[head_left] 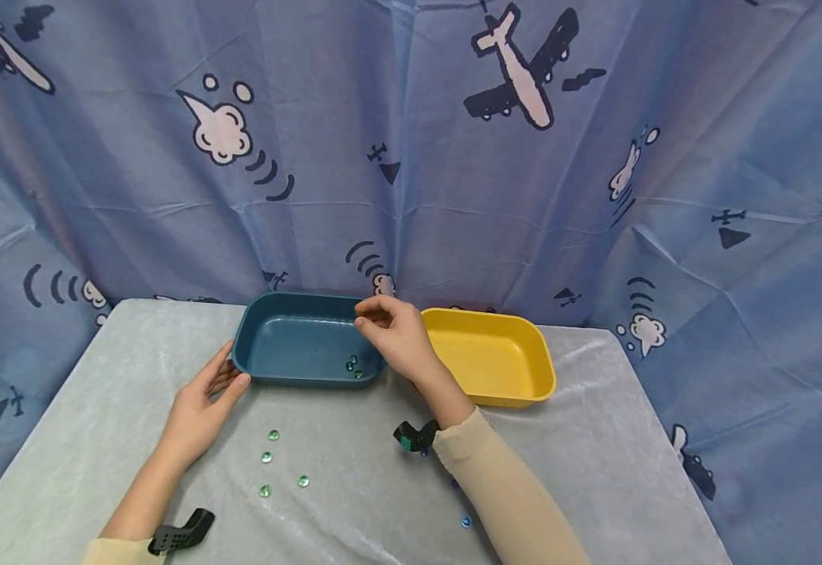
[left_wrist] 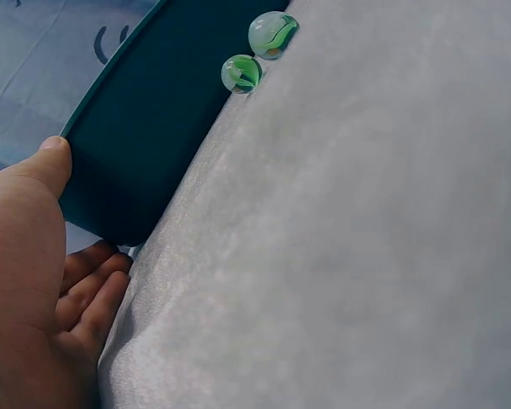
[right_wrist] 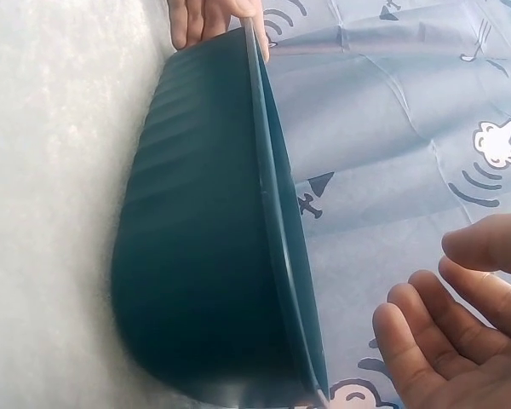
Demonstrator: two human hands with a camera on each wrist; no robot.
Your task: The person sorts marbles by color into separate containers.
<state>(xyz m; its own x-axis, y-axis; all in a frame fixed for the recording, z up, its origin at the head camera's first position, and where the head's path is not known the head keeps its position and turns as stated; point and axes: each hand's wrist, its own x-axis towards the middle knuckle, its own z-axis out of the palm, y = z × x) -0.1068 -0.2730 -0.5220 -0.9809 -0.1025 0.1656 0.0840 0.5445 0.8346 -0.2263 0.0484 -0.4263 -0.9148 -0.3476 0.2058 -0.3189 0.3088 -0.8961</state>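
Observation:
A dark teal tray (head_left: 297,353) stands at the back of the table, with green marbles (head_left: 353,359) lying inside near its right end. My left hand (head_left: 199,408) holds its left end: the thumb is at the rim and the fingers wrap the corner, as the left wrist view shows. Over the tray's right end hovers my right hand (head_left: 403,337), its fingers loosely bent and apart from the thumb (right_wrist: 485,243), nothing between them. Several green glass marbles (head_left: 303,481) lie on the cloth in front of the tray; two marbles (left_wrist: 272,35) appear beside its wall in the left wrist view.
Right of the teal tray, a yellow tray (head_left: 495,357) sits partly behind my right hand and wrist. Blue marbles (head_left: 465,521) lie beside my right sleeve, which partly covers them. A pale cloth (head_left: 608,455) covers the table; a blue patterned curtain (head_left: 411,157) hangs behind.

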